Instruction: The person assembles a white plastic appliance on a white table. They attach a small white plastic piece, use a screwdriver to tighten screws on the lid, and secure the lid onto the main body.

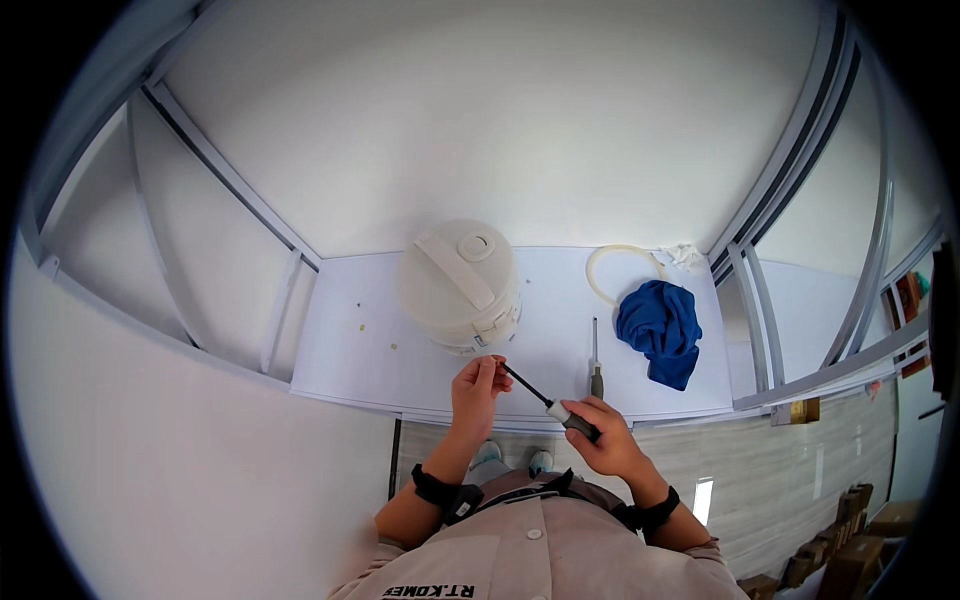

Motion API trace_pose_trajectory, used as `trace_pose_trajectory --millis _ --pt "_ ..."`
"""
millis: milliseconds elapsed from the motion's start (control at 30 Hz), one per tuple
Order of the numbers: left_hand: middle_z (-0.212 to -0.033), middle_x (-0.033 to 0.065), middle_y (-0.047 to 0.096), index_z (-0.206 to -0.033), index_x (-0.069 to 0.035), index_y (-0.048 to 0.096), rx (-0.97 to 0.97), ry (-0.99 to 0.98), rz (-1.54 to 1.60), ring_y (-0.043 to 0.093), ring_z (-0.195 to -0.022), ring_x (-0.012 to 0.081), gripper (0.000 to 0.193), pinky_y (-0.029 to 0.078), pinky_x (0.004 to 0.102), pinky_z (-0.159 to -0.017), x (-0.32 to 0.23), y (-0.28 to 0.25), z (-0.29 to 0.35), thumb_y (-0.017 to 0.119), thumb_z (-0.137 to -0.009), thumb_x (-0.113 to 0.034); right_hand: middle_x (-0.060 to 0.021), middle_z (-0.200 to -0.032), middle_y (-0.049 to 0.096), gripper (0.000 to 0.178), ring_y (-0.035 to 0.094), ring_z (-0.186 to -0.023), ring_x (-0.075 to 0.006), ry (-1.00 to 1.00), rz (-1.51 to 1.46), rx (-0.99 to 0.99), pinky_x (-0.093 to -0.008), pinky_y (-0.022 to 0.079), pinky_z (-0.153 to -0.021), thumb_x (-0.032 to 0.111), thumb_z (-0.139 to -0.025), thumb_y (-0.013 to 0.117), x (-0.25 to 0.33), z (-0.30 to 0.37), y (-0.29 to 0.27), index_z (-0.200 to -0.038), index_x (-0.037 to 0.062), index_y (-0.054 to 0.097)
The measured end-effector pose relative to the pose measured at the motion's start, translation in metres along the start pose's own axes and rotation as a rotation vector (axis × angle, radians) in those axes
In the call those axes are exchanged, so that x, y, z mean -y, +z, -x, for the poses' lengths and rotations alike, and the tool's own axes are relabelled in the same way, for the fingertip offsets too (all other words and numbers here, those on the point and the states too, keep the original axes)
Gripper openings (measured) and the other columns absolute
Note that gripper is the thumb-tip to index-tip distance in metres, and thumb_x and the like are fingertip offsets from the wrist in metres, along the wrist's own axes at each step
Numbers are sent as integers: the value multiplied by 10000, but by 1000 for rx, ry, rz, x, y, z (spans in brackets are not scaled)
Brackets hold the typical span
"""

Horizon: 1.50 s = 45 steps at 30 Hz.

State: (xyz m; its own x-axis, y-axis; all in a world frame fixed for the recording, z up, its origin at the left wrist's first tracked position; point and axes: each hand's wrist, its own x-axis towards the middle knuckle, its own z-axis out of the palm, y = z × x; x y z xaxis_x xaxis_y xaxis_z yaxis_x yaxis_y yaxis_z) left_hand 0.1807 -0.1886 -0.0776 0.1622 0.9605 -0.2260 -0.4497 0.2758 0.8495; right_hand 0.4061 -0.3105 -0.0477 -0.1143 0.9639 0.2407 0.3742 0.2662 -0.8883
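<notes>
My right hand [603, 440] is closed round the grey and white handle of a screwdriver [527, 385], its dark shaft pointing up and left. At the tip of that shaft, the fingers of my left hand [477, 390] are pinched together; whatever small thing they hold is too small to make out. Just beyond my left hand stands a cream rice cooker [455, 285] with a carrying handle across its lid and a round vent. A second screwdriver [596, 370] lies on the white table [555, 290], beyond my right hand.
A crumpled blue cloth [660, 325] lies at the table's right, beside a pale ring [592, 270] and crumpled white material [684, 256]. Tiny bits [394, 347] are scattered left of the cooker. Metal frame posts [225, 170] flank the table. Cardboard boxes [850, 570] stand at lower right.
</notes>
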Motion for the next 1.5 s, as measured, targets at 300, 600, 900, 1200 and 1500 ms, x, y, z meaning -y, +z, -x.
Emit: trace_pose_trajectory --millis 300,600,900,1200,1500 --pt "-859 65 697 -1087 34 709 -70 -66 -13 685 -737 139 300 580 287 -673 -2 1 2 600 -1091 -246 -138 -1012 620 467 612 -838 -294 -2 69 34 -352 509 -755 24 -893 729 10 -5 -2 -1353 25 647" --pt "-876 63 699 -1113 10 699 -19 -6 -114 689 -764 141 293 572 292 -698 1 -4 -3 602 -1092 -267 -128 -1015 701 371 661 -839 -232 152 -133 81 -327 528 -775 55 -979 663 4 -7 -1 -1342 -19 644" --pt "-879 64 679 -1121 14 688 41 2 -101 663 -758 147 301 549 290 -699 5 2 -10 575 -1106 -265 -111 -1075 755 294 672 -796 -112 476 -641 93 -258 536 -694 68 -1062 563 -4 -6 -1 -1334 -23 629" --pt "-892 -4 631 -1142 -28 708 37 -192 112 614 -740 88 257 525 264 -685 7 18 -31 628 -1079 -264 -26 -974 675 242 668 -707 -105 500 -615 -49 -250 515 -571 97 -1057 592 -17 -13 11 -1281 15 637" --pt "-881 -54 597 -1134 -97 718 -65 -347 283 564 -709 67 197 487 272 -659 4 19 -43 640 -1072 -267 -49 -945 684 272 699 -726 -134 506 -529 -73 -268 546 -568 150 -1076 576 -12 -27 23 -1303 11 631"
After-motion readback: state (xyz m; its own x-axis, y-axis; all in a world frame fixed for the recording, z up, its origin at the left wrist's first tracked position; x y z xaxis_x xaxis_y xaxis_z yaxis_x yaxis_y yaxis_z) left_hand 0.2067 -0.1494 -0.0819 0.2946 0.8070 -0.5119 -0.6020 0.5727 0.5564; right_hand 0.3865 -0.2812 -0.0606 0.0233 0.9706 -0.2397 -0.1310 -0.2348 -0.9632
